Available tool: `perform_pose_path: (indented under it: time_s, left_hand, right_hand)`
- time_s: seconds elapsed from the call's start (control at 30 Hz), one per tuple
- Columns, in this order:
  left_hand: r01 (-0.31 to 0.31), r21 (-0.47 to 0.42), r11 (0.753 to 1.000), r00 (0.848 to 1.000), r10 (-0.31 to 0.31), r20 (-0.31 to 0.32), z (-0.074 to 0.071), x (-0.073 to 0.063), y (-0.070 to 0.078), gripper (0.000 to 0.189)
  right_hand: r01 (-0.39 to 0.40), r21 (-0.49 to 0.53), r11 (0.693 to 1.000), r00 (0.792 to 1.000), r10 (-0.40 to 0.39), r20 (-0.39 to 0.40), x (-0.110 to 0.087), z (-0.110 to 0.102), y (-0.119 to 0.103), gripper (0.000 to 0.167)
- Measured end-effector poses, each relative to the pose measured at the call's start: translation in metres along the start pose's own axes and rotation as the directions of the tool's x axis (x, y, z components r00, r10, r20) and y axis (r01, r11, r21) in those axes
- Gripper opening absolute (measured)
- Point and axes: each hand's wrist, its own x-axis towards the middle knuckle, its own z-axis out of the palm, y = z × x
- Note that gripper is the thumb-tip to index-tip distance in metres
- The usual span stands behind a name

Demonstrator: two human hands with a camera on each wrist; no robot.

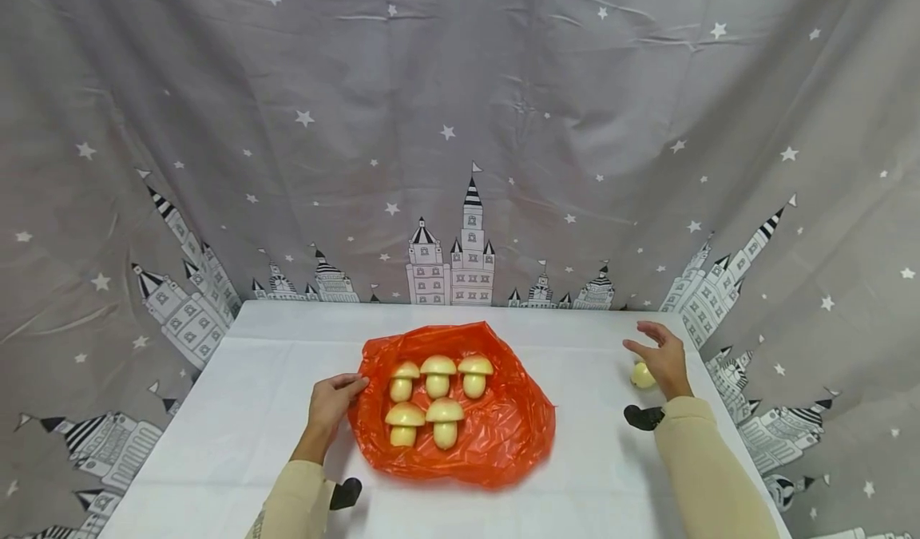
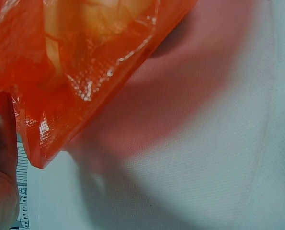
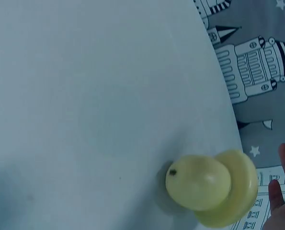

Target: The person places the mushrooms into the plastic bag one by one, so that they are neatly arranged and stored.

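An orange-red plastic bag [image 1: 503,435] lies spread open at the middle of the table, with several toy mushrooms [image 1: 443,423] in two rows inside it. At the bag's left rim my left hand [image 1: 332,402] pinches the plastic between thumb and fingers. The left wrist view shows the fingers [image 2: 4,139] against the bag's raised edge [image 2: 61,110]. Over at the right, one more pale yellow mushroom [image 3: 199,182] lies on its side on the table. My right hand [image 1: 664,361] hovers by that mushroom, thumb and fingers spread apart, holding nothing.
A white cloth covers the table [image 1: 589,475]. Behind it and along both sides hangs a grey curtain [image 1: 460,124] printed with castles and stars. Small black devices [image 1: 643,418] are worn at both wrists.
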Motion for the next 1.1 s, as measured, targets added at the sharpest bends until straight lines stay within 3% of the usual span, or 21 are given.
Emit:
perform_pose_path:
  time_s: [0.2, 0.37, 0.53, 1.1]
  left_hand:
    - [0.002, 0.007, 1.000, 1.000, -0.002, -0.001, 0.000, 0.000, 0.000, 0.033]
    - [0.000, 0.002, 1.000, 1.000, 0.000, 0.003, 0.001, -0.001, 0.000, 0.033]
    - [0.002, -0.002, 1.000, 1.000, -0.002, 0.004, 0.001, -0.001, 0.001, 0.033]
    - [-0.010, -0.003, 1.000, 1.000, 0.010, 0.009, 0.001, -0.001, -0.002, 0.035]
  right_hand:
    - [-0.084, -0.096, 0.992, 0.994, 0.090, 0.063, -0.002, -0.013, 0.009, 0.064]
    - [-0.090, -0.210, 0.974, 0.984, 0.120, 0.135, -0.002, -0.023, 0.020, 0.066]
    - [-0.089, -0.206, 0.975, 0.979, 0.124, 0.163, -0.001, -0.027, 0.028, 0.067]
    - [-0.158, -0.235, 0.959, 0.970, 0.195, 0.146, -0.009, -0.013, 0.034, 0.058]
